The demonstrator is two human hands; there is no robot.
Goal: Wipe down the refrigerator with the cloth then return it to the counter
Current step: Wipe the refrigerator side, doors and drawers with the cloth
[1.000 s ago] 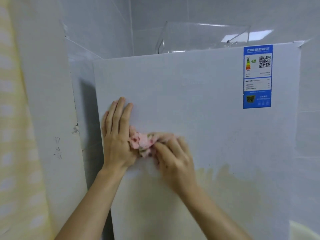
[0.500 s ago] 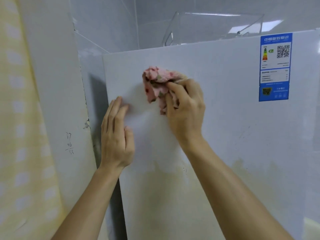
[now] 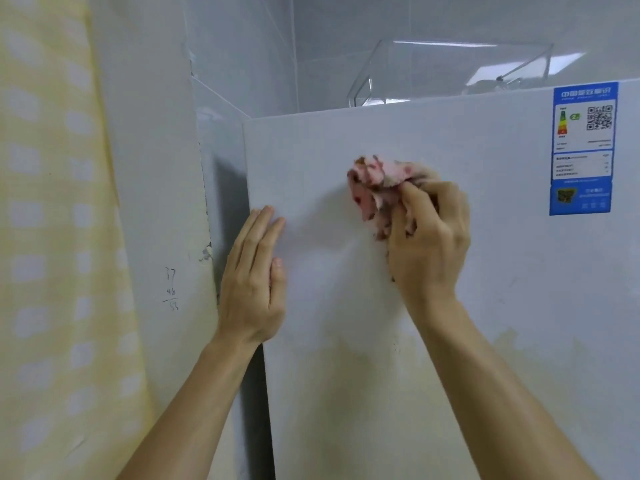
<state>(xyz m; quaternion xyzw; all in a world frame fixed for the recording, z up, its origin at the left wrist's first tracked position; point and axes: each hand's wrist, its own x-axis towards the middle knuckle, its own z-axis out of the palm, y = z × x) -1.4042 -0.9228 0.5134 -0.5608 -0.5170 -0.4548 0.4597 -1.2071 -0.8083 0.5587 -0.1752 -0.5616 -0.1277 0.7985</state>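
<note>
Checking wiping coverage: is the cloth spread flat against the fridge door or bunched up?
Bunched up. The pink cloth is crumpled into a wad gripped by the right hand against the refrigerator door.

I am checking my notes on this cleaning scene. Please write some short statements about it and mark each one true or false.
1. The right hand grips the cloth. True.
2. The left hand also holds the cloth. False: it lies flat on the fridge, apart from the cloth.
3. A blue label sits at the fridge's upper right. True.
4. The cloth is plain white. False: it is pink with red spots.
</note>
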